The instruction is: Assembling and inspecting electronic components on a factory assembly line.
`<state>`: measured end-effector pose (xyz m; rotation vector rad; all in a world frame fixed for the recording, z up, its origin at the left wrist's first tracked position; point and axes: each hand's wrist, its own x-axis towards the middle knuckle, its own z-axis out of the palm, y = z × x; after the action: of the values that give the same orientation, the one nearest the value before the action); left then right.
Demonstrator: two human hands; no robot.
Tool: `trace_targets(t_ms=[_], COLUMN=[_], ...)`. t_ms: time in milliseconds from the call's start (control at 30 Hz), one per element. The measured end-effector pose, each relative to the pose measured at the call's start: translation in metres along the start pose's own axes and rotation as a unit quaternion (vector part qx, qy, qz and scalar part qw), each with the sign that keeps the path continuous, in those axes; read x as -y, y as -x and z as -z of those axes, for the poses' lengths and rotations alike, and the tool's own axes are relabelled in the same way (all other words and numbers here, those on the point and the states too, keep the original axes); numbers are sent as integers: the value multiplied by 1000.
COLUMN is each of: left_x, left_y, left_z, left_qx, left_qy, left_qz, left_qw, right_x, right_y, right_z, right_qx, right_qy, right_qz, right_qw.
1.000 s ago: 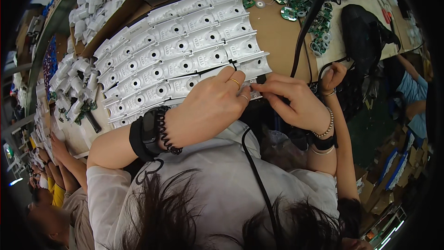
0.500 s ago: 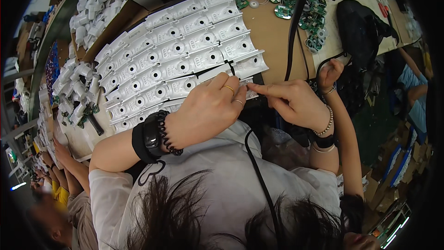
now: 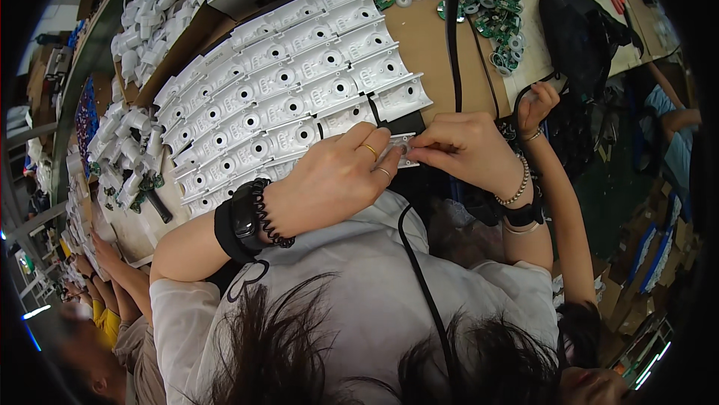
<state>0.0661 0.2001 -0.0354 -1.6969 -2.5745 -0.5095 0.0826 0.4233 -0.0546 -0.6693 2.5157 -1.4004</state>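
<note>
Rows of white plastic housings (image 3: 287, 75), each with a round dark hole, lie side by side on the bench. My left hand (image 3: 329, 173), with rings on it, is closed around one white plastic housing (image 3: 403, 138) at the near edge of the rows; most of that piece is hidden under my fingers. My right hand (image 3: 472, 152) is at the right end of the same housing. Its thumb and index finger are pinched together there, and whatever lies between them is too small or hidden to make out.
Green circuit boards with white discs and wires (image 3: 487, 8) are heaped at the far right. White cylindrical parts (image 3: 153, 26) fill a box at the left, with more (image 3: 120, 143) piled nearer. A black cable (image 3: 454, 38) hangs across the bench. A co-worker's hand (image 3: 538, 105) is at the right.
My right index finger, stretched toward the housing before, is now bent into a pinch with the thumb. My left hand has shifted slightly, uncovering another housing in the rows.
</note>
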Motion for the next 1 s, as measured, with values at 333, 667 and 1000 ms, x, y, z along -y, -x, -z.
trace_targets(t_ms=[333,667,1000], left_x=[-2,-1,-2], left_y=[-4,-1,1], left_z=[-1,-1,5], left_qx=[-39,-30,-54], left_qy=[4,14,33], left_qz=[-6,-8,0], left_qw=[999,999,998], right_x=[3,1,10], right_y=[-1,2,5], right_z=[0,-4,7], right_qx=[14,10,51], right_qy=[80,2,-33], right_qz=[-3,-66,-135], right_qw=[997,998,989])
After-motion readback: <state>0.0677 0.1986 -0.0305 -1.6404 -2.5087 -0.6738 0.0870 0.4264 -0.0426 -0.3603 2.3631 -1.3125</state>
